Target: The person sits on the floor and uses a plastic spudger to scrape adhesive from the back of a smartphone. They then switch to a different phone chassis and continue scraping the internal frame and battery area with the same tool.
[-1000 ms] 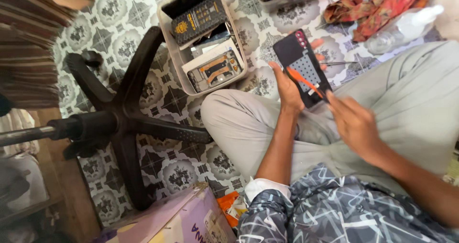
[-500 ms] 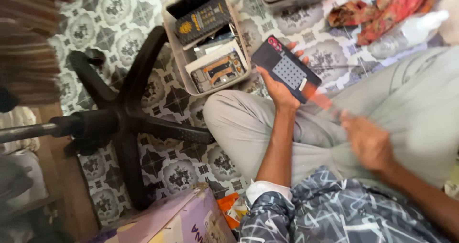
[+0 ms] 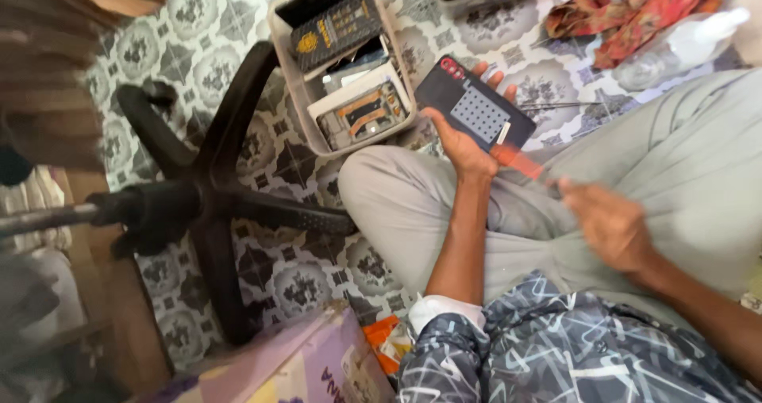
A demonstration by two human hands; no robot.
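Two hands are at work above the person's lap. The left hand (image 3: 464,145) is raised over the bent knee and grips a dark phone (image 3: 475,113) from below, thumb on its near edge and fingertips curling over the far edge; the phone's back faces up and is tilted, its top corner pointing away from the body. The right hand (image 3: 607,224) sits lower and to the right, near the thigh, just beside the phone's lower corner. It is blurred, so whether its fingers are pinched or loose cannot be told. A thin orange tool (image 3: 520,161) runs from that hand up to the phone's lower edge, its tip touching or nearly touching it; the blur hides which.

Beyond the phone, on the patterned tile floor (image 3: 302,272), stands a pale plastic tray (image 3: 282,34) filled with boxes and small parts. To the left lies the black base of an office chair (image 3: 206,205). A red cloth (image 3: 627,10) lies at the top right, and a purple cardboard box (image 3: 302,367) sits near the bottom edge.
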